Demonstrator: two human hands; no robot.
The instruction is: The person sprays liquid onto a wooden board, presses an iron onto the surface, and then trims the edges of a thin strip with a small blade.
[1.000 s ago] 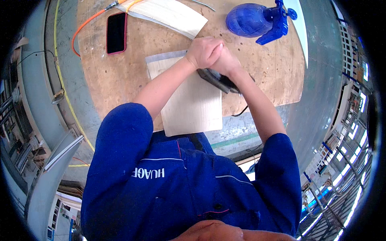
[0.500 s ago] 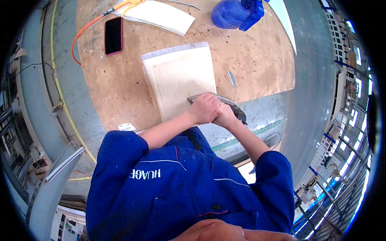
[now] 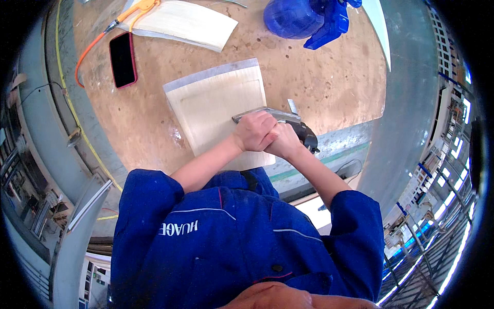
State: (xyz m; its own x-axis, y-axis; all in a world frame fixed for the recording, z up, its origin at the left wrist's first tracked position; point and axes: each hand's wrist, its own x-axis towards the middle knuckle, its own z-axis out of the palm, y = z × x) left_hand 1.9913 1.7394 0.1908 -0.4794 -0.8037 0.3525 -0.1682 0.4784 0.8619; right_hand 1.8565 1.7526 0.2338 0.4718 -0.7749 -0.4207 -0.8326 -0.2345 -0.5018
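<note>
A pale, wood-grained panel [image 3: 213,100] with a grey strip along its far edge lies on the brown board, its near end by my body. Across its right part rests a long, flat-based tool that looks like a sander [image 3: 290,117], grey metal with a black right end. My left hand [image 3: 254,131] is closed over its left part. My right hand [image 3: 285,141] grips it just to the right, with the two hands touching. Much of the tool is hidden under my fingers. Right behind it lies a small metal blade [image 3: 292,106], partly covered.
The brown board [image 3: 329,87] carries a phone [image 3: 122,61] at left, another pale panel [image 3: 198,23] with an orange air gun [image 3: 141,7] and hose, and a blue spray bottle [image 3: 298,19] at the back. A white sheet edge [image 3: 378,31] shows at far right.
The sander has moved away from me along the panel, toward its far edge and up to the blade, both hands still on it. The whole view has shifted slightly.
</note>
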